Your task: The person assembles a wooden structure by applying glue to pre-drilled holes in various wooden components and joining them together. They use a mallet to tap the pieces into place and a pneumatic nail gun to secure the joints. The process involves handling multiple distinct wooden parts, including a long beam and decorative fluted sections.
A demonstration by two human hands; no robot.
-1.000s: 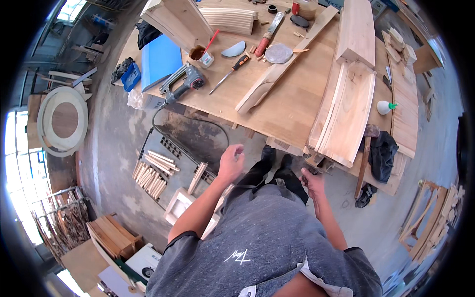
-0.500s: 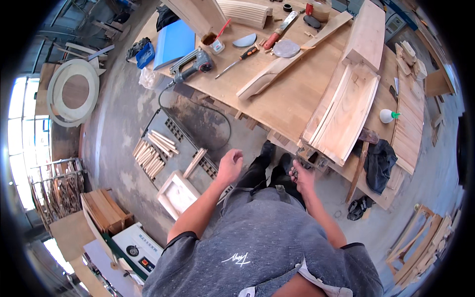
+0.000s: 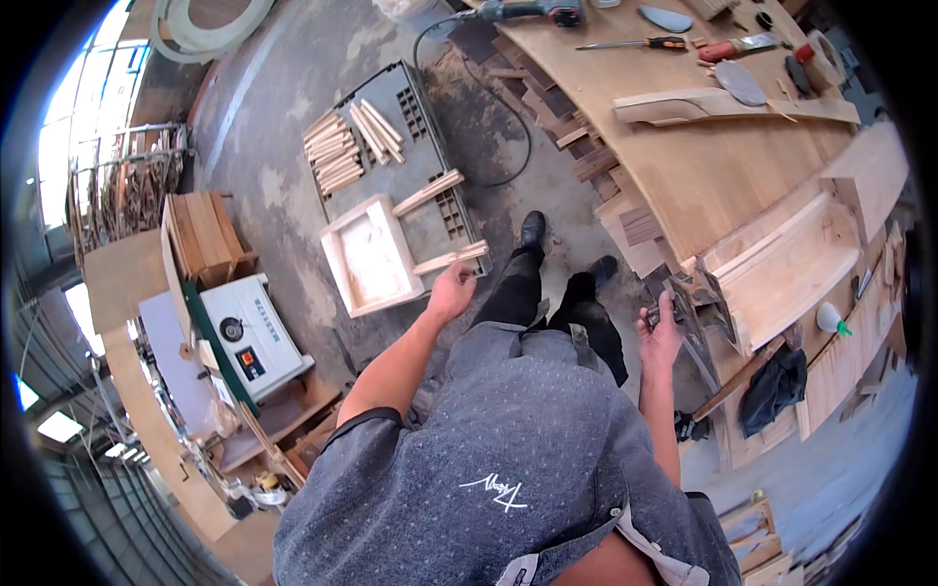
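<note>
My left hand (image 3: 452, 291) hangs low with its fingers curled in and nothing visible in them. In the picture it lies beside the leg of a pale wooden square frame (image 3: 337, 259) with two legs; whether they touch I cannot tell. The frame rests on a grey plastic pallet (image 3: 386, 186) next to several short wooden sticks (image 3: 332, 151). My right hand (image 3: 660, 330) is by the bench corner, thumb up and fingers curled round something small and dark that I cannot make out. Close to it on the bench lies a curved, hollowed wooden piece (image 3: 787, 264).
Tools lie on the workbench (image 3: 674, 195): an orange-handled screwdriver (image 3: 645, 45), a power tool (image 3: 528, 12) with a dark cable, and a shaped plank (image 3: 703, 105). Dark scrap boards (image 3: 596, 161) jut out below its edge. A white machine (image 3: 259, 337) stands at left.
My view has swung left, so the pallet sits nearer the middle and the bench has shifted right. My right hand has moved away from the wooden piece's end, its thumb now up.
</note>
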